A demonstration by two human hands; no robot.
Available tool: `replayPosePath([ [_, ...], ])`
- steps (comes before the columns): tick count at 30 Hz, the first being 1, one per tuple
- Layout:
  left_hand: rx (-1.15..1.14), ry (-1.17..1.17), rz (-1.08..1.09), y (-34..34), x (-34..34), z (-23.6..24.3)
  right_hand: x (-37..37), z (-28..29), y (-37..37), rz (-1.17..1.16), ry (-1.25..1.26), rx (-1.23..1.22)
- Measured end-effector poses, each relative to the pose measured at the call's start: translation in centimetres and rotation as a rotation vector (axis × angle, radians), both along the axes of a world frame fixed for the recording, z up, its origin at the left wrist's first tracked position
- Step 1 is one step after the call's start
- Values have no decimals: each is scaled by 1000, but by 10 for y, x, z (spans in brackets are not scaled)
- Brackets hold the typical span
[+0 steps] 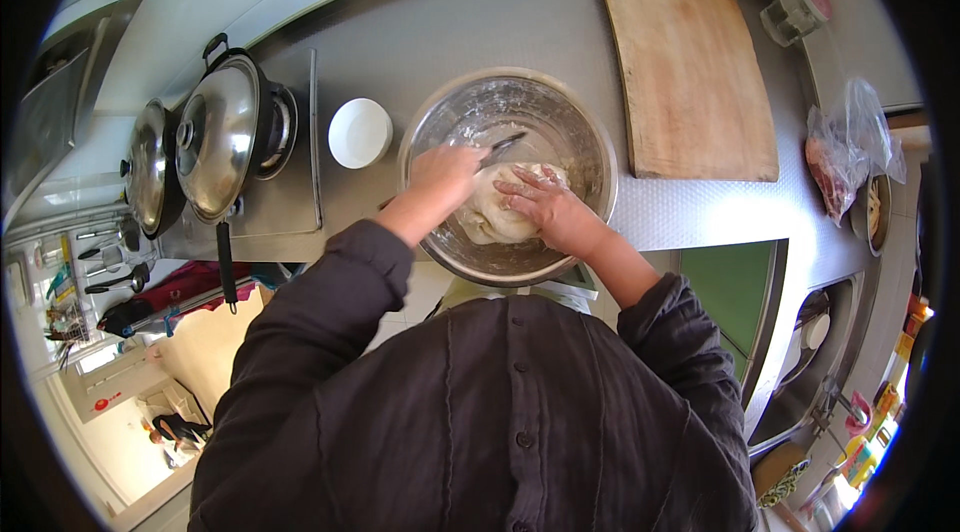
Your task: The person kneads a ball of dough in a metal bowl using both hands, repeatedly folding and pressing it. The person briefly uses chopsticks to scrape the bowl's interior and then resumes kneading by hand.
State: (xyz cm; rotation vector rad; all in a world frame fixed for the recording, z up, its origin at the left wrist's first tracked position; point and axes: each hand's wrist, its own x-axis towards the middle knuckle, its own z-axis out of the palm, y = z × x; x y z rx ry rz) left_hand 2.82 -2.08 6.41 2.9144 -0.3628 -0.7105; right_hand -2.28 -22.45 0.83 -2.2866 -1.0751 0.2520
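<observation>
A steel mixing bowl at the counter's front edge holds a pale lump of dough, with flour streaked over the inner wall. My left hand is closed around a thin dark utensil over the bowl's left side. Its tip points right, toward the middle of the bowl; its exact kind I cannot make out. My right hand, dusted with flour, lies on top of the dough with its fingers spread. Part of the dough is hidden under that hand.
A white bowl stands left of the mixing bowl. Lidded pans occupy the stove at far left, one handle jutting forward. Right are a wooden board, a jar, a bagged food item and a sink.
</observation>
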Motion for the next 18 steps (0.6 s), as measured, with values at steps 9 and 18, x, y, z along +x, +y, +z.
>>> replayPosePath([
  [9,-284,-87,-23,6,-3,-38,3,4,4,-5,68,-85],
  [18,-1172,793,908,17,-37,11,15,14,36,-831,789,589],
])
